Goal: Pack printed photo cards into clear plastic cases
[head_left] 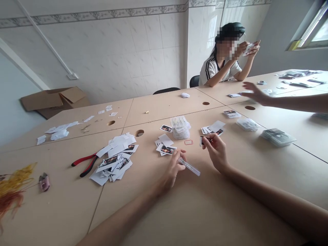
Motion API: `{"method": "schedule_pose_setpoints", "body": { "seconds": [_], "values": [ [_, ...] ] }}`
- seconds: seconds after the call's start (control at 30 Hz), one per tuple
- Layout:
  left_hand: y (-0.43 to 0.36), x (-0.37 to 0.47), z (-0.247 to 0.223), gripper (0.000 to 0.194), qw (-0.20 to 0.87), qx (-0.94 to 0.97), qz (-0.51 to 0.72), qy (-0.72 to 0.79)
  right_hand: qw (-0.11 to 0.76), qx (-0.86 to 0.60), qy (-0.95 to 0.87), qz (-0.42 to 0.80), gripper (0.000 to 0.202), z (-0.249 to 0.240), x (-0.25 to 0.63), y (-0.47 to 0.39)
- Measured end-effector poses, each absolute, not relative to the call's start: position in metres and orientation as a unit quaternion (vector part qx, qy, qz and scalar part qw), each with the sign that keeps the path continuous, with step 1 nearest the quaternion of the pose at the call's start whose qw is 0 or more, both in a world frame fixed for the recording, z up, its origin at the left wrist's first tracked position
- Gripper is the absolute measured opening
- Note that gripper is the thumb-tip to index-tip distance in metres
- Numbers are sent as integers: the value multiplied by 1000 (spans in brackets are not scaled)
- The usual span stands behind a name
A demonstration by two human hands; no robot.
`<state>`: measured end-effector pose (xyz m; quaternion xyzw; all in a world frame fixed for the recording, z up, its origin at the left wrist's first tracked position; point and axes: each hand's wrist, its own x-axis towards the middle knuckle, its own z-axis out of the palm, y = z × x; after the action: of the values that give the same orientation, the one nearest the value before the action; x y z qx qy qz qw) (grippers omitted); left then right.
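My left hand (pixel 174 169) is closed on a flat clear plastic case (pixel 189 166), held tilted just over the table. Between the thumb and fingers of my right hand (pixel 217 151) is a small dark card with a pale edge (pixel 205 140), partly covered by the fingers. A small pile of photo cards (pixel 165 140) lies beyond my left hand. Behind the gap between my hands stands a stack of clear plastic boxes (pixel 180 128), with a red rectangular outline (pixel 188 142) on the table near it. Farther back from my right hand are more photo cards (pixel 216 126).
Left of my hands lie a large card heap (pixel 115 160) and red-handled pliers (pixel 88 162). Several clear boxes (pixel 278 136) sit to the right. A co-worker's arm (pixel 287 102) reaches in from the right; another person (pixel 225 58) sits across the table. Round holes (pixel 139 133) pierce the tabletop.
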<state>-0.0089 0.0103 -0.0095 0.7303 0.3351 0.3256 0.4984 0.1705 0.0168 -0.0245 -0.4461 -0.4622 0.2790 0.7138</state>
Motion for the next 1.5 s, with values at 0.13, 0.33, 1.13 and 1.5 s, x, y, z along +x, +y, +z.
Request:
{"method": "schedule_pose_setpoints", "body": {
  "seconds": [0.13,0.33,1.13,1.5],
  "values": [
    [14,-4,-16,25,568,674,320,348,724,-407,-384,403,21,-26,161,10],
    [20,5,-20,54,659,555,404,308,645,-380,-382,542,25,-27,147,-1],
    [20,3,-19,47,666,571,374,301,673,-452,-486,327,24,-6,154,-6],
    [22,2,-16,58,715,481,407,303,762,-397,-304,411,27,-7,175,13]
  ]
}}
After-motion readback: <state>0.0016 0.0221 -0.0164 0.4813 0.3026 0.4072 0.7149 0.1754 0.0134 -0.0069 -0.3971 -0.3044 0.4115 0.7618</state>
